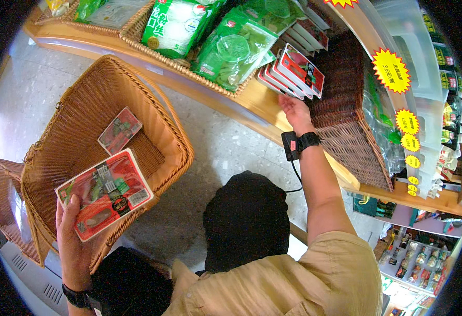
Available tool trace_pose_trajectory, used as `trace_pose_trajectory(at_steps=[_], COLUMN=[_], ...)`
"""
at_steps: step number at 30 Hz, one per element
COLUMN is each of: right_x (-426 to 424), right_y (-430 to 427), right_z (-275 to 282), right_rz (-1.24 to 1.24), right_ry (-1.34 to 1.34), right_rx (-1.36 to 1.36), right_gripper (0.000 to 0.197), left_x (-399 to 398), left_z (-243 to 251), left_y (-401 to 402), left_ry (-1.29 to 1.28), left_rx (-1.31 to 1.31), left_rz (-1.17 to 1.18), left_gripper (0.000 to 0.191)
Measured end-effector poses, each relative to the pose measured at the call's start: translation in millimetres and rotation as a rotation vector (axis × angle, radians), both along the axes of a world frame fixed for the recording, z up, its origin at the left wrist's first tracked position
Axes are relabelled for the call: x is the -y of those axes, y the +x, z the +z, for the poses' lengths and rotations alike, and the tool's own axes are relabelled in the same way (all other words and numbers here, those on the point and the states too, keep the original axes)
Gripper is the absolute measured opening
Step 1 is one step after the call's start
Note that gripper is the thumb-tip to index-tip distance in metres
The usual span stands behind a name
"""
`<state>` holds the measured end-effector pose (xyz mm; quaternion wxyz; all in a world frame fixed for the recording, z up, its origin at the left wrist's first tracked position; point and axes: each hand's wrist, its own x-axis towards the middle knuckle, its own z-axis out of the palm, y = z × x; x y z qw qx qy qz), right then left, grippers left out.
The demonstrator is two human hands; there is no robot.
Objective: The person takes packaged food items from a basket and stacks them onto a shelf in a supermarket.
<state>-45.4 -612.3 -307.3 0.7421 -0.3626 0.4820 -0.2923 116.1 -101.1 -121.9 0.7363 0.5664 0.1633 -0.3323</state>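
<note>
My left hand (70, 225) holds a flat red-and-black food package (106, 195) over the near rim of a large wicker basket (80, 98). A similar red package (120, 130) lies at the bottom of that basket. On the wooden shelf at the upper right stands a leaning stack of red-and-black packages (300, 73) with white edges. My right hand (295, 110) is at the near lower end of this stack, palm partly turned up. Its fingertips are partly hidden at the packages, so whether it grips one does not show.
Green bags of dried food (231, 51) and a white-and-green noodle bag (173, 25) fill a shallow wicker tray (152, 49). A dark wicker basket (353, 146) stands right of the stack. Yellow price tags (395, 70) line a shelf edge. Another wicker basket (7, 221) is at far left.
</note>
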Motion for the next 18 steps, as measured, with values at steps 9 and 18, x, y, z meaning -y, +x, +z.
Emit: trace_pose_trajectory(at_steps=[9, 18], right_x=[38, 61], right_y=[0, 13], right_z=[-47, -52], right_rz=[0.345, 0.523], right_ry=[-0.575, -0.829], right_rx=[-0.177, -0.473], right_gripper=[0.017, 0.027], left_x=[-2, -19], left_z=[-3, -19], left_y=[1, 1], left_ry=[-0.025, -0.075], left_rx=[0.034, 0.013], left_rz=[0.004, -0.113], left_gripper=[0.029, 0.033])
